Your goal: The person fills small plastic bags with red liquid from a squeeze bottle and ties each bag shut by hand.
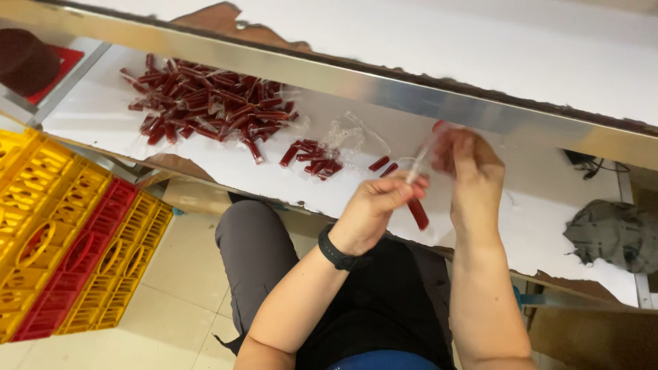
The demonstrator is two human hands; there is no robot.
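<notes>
**Two hands at work on small red sticks in clear wrap**

While both hands were raised over the white table (548,205) in the middle right of the frame, the left hand (373,209) pinched a clear wrapper (417,168) between thumb and fingers, and a dark red stick (419,214) hung down just under that hand. The right hand (473,171) was closed around the upper end of the same wrapper, near a red tip (this part was blurred, so the exact grip of the fingers could not be read). A black wristband (337,252) sat on the left wrist.

A big pile of wrapped red sticks (205,103) lay in the upper left of the frame. A smaller group of red sticks (312,157) lay in the centre, beside a crumpled clear bag (353,133). Two loose red sticks (384,166) lay just left of the hands. Yellow and red plastic crates (68,247) stood on the floor at the lower left. A grey cloth (613,233) lay at the right edge.
</notes>
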